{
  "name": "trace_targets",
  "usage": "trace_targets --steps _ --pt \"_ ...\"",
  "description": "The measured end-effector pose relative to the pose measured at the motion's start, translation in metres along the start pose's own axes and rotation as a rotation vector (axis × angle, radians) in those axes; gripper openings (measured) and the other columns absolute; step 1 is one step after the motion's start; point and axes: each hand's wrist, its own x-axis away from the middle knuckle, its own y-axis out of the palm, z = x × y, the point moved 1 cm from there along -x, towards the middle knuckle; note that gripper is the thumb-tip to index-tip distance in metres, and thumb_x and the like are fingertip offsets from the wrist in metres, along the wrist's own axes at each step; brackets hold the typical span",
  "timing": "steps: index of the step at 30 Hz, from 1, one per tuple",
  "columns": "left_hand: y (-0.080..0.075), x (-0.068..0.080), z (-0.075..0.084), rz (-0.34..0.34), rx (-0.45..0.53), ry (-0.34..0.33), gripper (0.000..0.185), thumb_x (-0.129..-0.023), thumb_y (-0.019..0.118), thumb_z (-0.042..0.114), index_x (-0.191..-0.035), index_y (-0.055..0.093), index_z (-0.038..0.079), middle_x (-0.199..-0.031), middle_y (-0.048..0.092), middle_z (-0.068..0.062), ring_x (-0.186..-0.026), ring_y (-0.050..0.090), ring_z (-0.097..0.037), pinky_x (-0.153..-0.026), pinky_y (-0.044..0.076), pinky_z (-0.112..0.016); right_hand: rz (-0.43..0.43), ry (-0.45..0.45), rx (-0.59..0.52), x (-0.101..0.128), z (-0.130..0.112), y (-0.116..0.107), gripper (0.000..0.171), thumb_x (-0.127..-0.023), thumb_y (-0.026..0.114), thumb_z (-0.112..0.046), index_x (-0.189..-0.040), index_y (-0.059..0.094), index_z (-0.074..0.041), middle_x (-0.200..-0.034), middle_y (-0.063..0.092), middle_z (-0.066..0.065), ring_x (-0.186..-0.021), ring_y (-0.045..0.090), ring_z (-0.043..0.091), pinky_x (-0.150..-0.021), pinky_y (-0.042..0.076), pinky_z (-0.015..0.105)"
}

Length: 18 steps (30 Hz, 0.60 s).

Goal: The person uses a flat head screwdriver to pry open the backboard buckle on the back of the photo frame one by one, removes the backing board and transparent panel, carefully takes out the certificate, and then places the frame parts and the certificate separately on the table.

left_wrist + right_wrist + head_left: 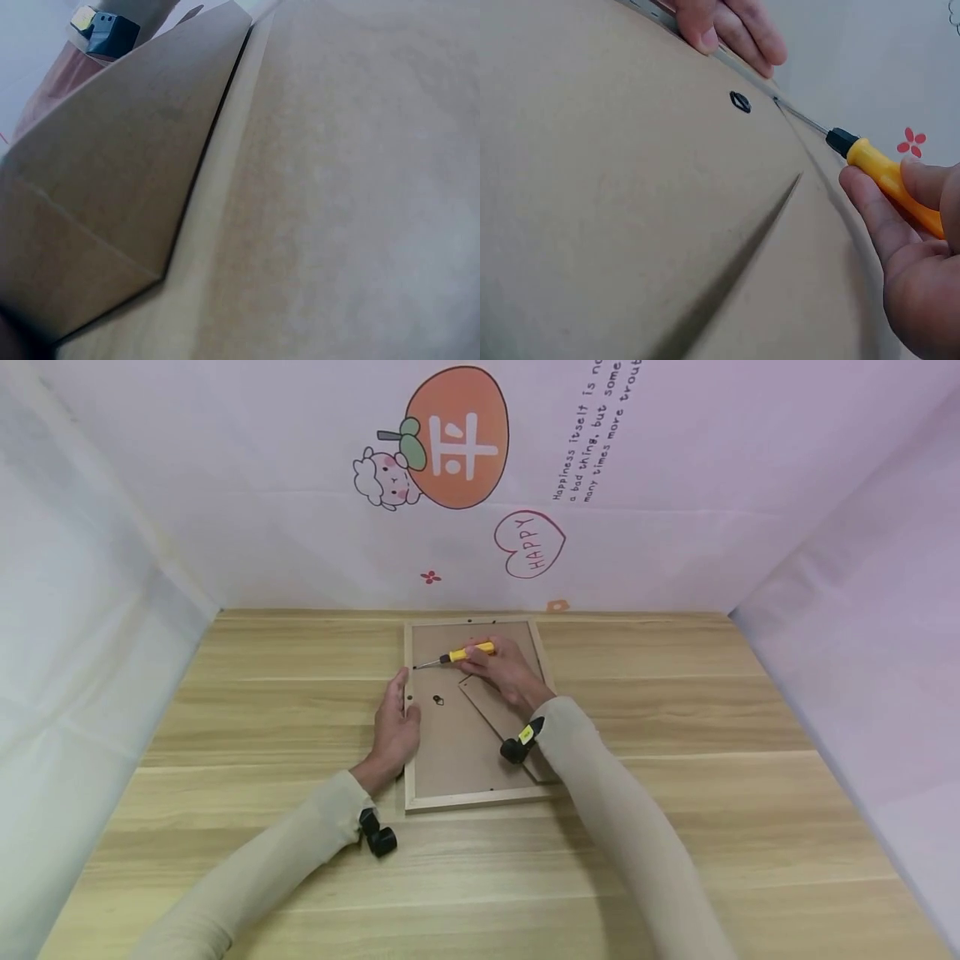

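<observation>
A picture frame lies face down on the wooden table, its brown backing board up. My left hand grips the frame's left edge, thumb on top and fingers along the outer side. In my right hand is a screwdriver with a yellow handle. Its metal tip meets a small dark tab at the upper left inner edge of the frame. A black hanging ring sits on the board close to my left thumb. Under my right wrist the stand leg slants across the backing.
Several more dark tabs sit along the frame's edges. The wooden table extends on both sides of the frame. Behind it rises a white printed cloth, with white sheets at left and right. Each wrist wears a small black camera.
</observation>
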Motion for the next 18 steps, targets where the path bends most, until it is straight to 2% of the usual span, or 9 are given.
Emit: trace_targets --steps 9,12,18 --pt "0.000 -0.001 0.001 -0.004 0.006 0.013 0.064 -0.098 0.041 -0.002 -0.157 0.020 0.014 -0.165 0.019 -0.001 -0.152 0.018 -0.018 -0.126 0.017 -0.035 0.029 -0.050 0.095 0.000 -0.005 0.003 0.029 -0.098 0.059 -0.019 -0.123 0.056 -0.004 -0.120 0.061 0.014 -0.107 0.068 0.022 -0.091 0.059 0.028" --pt "-0.001 -0.001 0.001 0.008 -0.006 0.013 0.064 -0.098 0.042 -0.002 -0.156 0.021 0.014 -0.164 0.021 -0.001 -0.151 0.020 -0.019 -0.126 0.019 -0.036 0.043 -0.119 0.203 0.002 -0.014 0.012 0.027 -0.098 0.061 -0.021 -0.119 0.060 -0.005 -0.117 0.063 0.012 -0.103 0.068 0.020 -0.089 0.060 0.030" --pt "-0.002 0.000 0.003 0.008 -0.013 0.023 0.062 -0.099 0.042 -0.002 -0.156 0.022 0.011 -0.164 0.022 -0.003 -0.151 0.020 -0.020 -0.126 0.020 -0.037 0.105 -0.362 0.539 0.015 -0.039 0.046 0.020 -0.096 0.063 -0.019 -0.107 0.069 -0.003 -0.102 0.069 0.011 -0.087 0.070 0.018 -0.074 0.061 0.024"
